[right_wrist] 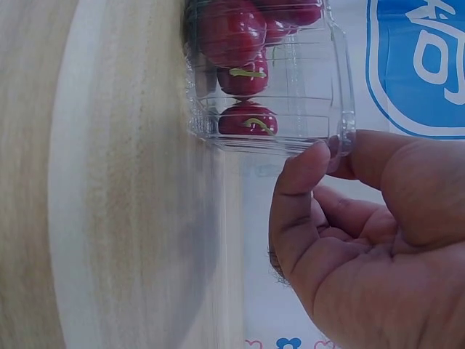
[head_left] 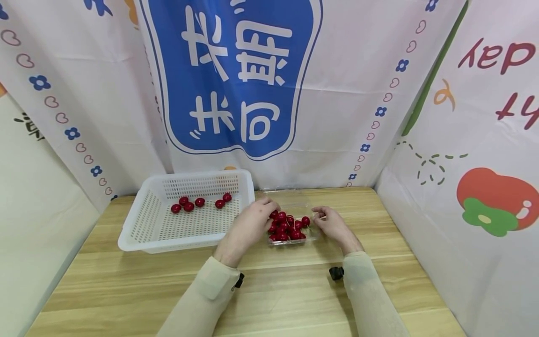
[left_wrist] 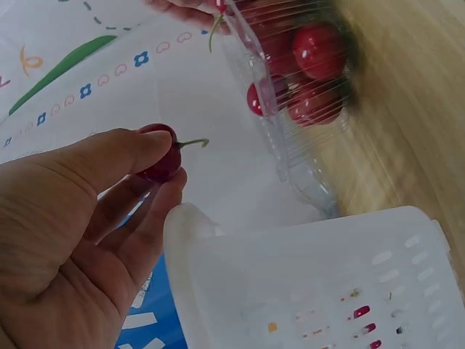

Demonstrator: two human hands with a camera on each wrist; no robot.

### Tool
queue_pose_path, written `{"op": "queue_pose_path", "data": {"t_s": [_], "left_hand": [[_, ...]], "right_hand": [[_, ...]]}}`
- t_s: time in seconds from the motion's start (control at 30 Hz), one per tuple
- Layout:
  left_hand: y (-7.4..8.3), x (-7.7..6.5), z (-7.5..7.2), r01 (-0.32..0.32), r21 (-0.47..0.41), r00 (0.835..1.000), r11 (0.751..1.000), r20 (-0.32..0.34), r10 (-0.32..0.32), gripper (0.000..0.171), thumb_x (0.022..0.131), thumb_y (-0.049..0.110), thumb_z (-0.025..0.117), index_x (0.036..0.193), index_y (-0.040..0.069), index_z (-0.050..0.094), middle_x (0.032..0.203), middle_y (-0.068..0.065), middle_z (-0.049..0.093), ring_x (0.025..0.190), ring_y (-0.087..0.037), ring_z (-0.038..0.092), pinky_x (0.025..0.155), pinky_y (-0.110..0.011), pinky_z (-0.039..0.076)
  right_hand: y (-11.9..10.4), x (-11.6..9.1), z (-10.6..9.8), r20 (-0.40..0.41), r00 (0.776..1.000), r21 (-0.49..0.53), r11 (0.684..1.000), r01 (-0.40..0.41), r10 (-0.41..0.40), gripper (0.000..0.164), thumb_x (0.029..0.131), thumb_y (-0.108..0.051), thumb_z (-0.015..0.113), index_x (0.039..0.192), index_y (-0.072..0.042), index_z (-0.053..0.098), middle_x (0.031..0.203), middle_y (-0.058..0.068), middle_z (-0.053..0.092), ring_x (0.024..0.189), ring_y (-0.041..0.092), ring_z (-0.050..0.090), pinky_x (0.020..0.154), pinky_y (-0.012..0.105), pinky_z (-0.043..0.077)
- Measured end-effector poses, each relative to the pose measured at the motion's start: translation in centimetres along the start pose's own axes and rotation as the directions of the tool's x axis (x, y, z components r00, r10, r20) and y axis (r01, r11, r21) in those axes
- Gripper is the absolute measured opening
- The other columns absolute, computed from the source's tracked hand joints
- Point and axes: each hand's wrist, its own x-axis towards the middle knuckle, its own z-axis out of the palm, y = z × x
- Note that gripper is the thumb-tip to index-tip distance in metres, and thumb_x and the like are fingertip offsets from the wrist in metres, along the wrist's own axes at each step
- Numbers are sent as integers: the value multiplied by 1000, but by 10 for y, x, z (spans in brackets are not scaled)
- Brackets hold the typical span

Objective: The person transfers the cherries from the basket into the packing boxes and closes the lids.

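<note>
My left hand [head_left: 249,223] pinches a single dark red cherry [left_wrist: 166,161] between thumb and fingertips. Its green stem points away from the palm in the left wrist view. In the head view this hand is at the left side of a clear plastic box [right_wrist: 301,123], and its fingers hide the held fruit. Red cherries [head_left: 287,228] lie heaped in the box, some with stems showing. On the opposite side, my right hand [head_left: 334,227] pinches the box's rim between thumb and finger, as the right wrist view shows.
A white perforated basket [head_left: 147,244] stands left of the box, with several cherries [head_left: 188,206] spread on its floor. The box's clear lid [head_left: 284,196] is folded back toward the printed curtain [head_left: 337,131]. Wooden table [head_left: 286,295] extends in front.
</note>
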Motion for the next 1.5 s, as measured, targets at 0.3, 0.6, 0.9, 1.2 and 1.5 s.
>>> {"op": "queue_pose_path", "data": {"t_s": [0.3, 0.6, 0.9, 1.2, 1.5], "left_hand": [[-1, -1, 12, -22, 142, 1000, 990, 20, 20, 31, 103, 10, 91, 132, 11, 81, 128, -9, 85, 117, -31, 83, 100, -50, 73], [-5, -1, 17, -26, 252, 999, 967, 37, 18, 38, 102, 23, 93, 138, 17, 82, 141, -6, 85, 131, -32, 80, 113, -56, 66], [-27, 0, -1, 12, 252, 1000, 968, -18, -7, 35, 107, 25, 88, 141, 17, 81, 148, -7, 82, 139, -34, 78, 123, -55, 63], [-58, -3, -24, 69, 265, 997, 962, -56, -56, 37, 108, 22, 86, 144, 14, 80, 146, -9, 83, 136, -35, 80, 113, -58, 68], [-90, -2, -34, 158, 239, 986, 958, 11, -165, 39, 109, 22, 85, 146, 11, 78, 151, -15, 80, 139, -39, 78, 119, -59, 66]], "right_hand": [[-1, -1, 1, 9, 1000, 17, 1000, -5, 5, 46, 119, -8, 64, 162, 6, 59, 136, 23, 69, 108, 31, 75, 81, 32, 66], [-1, -1, 1, 13, 1000, 3, 1000, 2, -2, 47, 119, -11, 66, 163, 5, 58, 138, 24, 70, 111, 31, 76, 82, 31, 66], [-1, -1, 1, 16, 1000, -1, 1000, 12, -12, 47, 119, -10, 65, 163, 6, 58, 138, 24, 69, 111, 32, 75, 82, 31, 66], [-2, -2, 0, 17, 1000, -8, 1000, 13, -13, 47, 120, -11, 65, 164, 5, 58, 139, 25, 69, 116, 34, 75, 84, 31, 65], [1, -2, 0, 15, 1000, -23, 1000, 12, -12, 47, 120, -12, 65, 163, 5, 59, 138, 24, 70, 118, 34, 75, 87, 34, 65]]}}
